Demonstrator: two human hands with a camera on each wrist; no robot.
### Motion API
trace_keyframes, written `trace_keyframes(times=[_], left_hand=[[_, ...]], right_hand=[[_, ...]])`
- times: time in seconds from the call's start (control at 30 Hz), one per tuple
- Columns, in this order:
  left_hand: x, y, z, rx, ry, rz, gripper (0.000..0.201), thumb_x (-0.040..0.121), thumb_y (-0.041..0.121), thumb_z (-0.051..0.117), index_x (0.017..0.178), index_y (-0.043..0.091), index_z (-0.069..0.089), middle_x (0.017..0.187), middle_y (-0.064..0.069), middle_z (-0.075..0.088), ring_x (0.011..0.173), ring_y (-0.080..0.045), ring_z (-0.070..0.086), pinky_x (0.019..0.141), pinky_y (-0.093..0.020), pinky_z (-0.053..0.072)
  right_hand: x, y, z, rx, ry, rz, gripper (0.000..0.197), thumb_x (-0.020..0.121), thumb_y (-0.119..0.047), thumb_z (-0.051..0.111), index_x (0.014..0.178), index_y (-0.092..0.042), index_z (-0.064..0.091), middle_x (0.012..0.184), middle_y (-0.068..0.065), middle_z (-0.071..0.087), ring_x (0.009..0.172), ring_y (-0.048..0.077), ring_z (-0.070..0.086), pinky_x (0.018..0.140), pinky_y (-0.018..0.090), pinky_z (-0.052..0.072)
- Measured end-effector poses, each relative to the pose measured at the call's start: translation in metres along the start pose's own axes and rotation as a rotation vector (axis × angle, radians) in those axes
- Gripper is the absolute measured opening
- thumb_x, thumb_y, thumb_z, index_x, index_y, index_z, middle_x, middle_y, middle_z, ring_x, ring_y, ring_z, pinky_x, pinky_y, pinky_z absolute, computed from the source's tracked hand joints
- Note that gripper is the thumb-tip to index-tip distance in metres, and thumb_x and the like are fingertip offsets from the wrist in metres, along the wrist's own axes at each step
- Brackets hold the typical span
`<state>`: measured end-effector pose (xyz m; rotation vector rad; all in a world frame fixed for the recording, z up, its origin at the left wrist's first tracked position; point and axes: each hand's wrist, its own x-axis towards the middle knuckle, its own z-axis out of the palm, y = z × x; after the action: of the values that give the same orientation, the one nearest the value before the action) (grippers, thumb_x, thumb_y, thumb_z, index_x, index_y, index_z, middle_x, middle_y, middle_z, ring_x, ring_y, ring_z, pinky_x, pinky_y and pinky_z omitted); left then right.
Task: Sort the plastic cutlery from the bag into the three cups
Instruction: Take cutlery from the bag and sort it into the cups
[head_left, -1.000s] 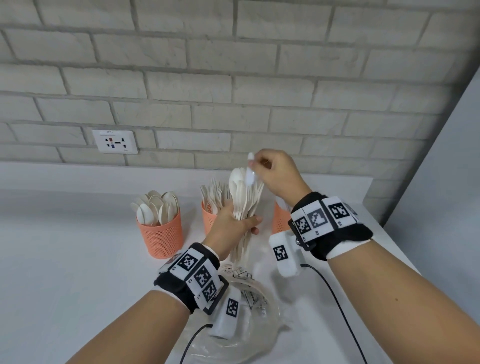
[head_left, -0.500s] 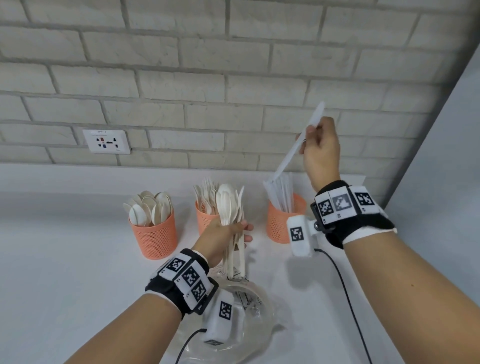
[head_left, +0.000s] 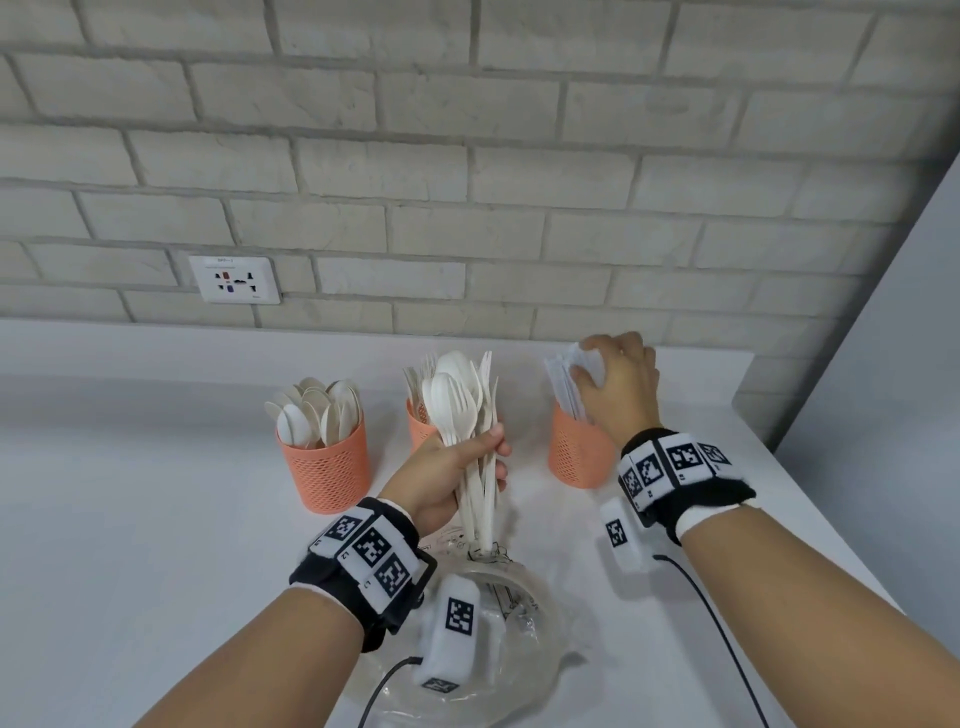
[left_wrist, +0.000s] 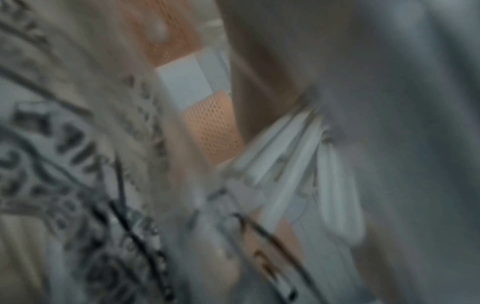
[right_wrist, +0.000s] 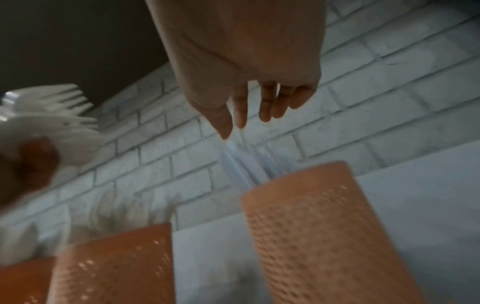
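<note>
**Knife dropped, next pick waiting**

Half a second ago our right hand was raised high with one white plastic knife pinched in it; now we have brought it down over the right-hand orange mesh cup, at centre right of the head view, and the knife appears to have joined the white knives standing there. From the right wrist view our fingers hang straight and loose just above the blade tips, gripping nothing, so we judge the knife released.

Our left hand, at the centre of the frame, is clenched around a bundle of white plastic spoons and forks, heads up, handles trailing down toward the crumpled clear plastic bag at lower centre. We hold it upright, we think, so each head can be read and plucked singly.

Spoons fill the left orange mesh cup; forks stand in the middle orange mesh cup, mostly hidden behind our bundle.

Only the head view shows all three cups and the sorting. Only the right wrist view shows the open fingers from below. Our left wrist view is blurred: pale handles and orange mesh, little else.
</note>
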<state>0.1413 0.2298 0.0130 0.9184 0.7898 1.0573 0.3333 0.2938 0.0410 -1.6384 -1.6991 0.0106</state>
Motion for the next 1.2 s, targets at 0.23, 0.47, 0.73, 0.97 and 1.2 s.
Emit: trace_keyframes(times=[0.23,0.47,0.73,0.97,1.2], left_hand=[[0.0,0.006,-0.001,-0.003,0.053,0.058,0.015,0.091,0.0,0.05,0.099,0.008,0.06,0.066,-0.001,0.07,0.057,-0.012,0.066,0.056,-0.024,0.056],[-0.012,0.018,0.002,-0.008,-0.007,0.106,0.02,0.09,-0.004,0.049,0.105,0.004,0.06,0.077,-0.008,0.073,0.071,-0.02,0.072,0.067,-0.03,0.059],[-0.018,0.026,-0.011,-0.059,0.06,0.092,0.015,0.091,0.001,0.05,0.079,0.008,0.055,0.083,-0.011,0.07,0.078,-0.022,0.071,0.075,-0.042,0.056],[-0.02,0.03,-0.013,-0.049,0.094,0.09,0.017,0.09,0.001,0.053,0.075,0.009,0.054,0.066,-0.005,0.069,0.065,-0.017,0.069,0.074,-0.04,0.056],[-0.028,0.036,-0.011,-0.004,0.041,0.125,0.015,0.092,0.005,0.05,0.1,0.005,0.062,0.077,-0.01,0.072,0.07,-0.021,0.071,0.075,-0.04,0.056]], right_hand=[[-0.031,-0.065,-0.006,0.483,-0.724,-0.069,0.036,0.086,-0.034,0.061,0.096,0.0,0.068,0.092,0.021,0.07,0.084,0.028,0.067,0.075,0.021,0.053],[-0.043,-0.082,0.007,0.755,-0.543,0.183,0.023,0.091,-0.017,0.056,0.07,-0.01,0.061,0.063,0.003,0.061,0.053,0.011,0.06,0.044,0.02,0.047],[-0.033,-0.097,0.004,0.844,-0.475,0.145,0.02,0.096,-0.015,0.042,0.089,-0.004,0.057,0.075,0.007,0.062,0.075,0.024,0.062,0.073,0.04,0.051],[-0.043,-0.106,0.014,0.936,-0.394,0.135,0.023,0.095,-0.026,0.047,0.078,-0.012,0.052,0.063,-0.001,0.053,0.058,0.018,0.052,0.052,0.028,0.046],[-0.044,-0.106,0.016,0.894,-0.432,0.091,0.012,0.089,-0.021,0.06,0.081,-0.013,0.065,0.071,0.001,0.067,0.059,0.007,0.064,0.052,0.021,0.05]])
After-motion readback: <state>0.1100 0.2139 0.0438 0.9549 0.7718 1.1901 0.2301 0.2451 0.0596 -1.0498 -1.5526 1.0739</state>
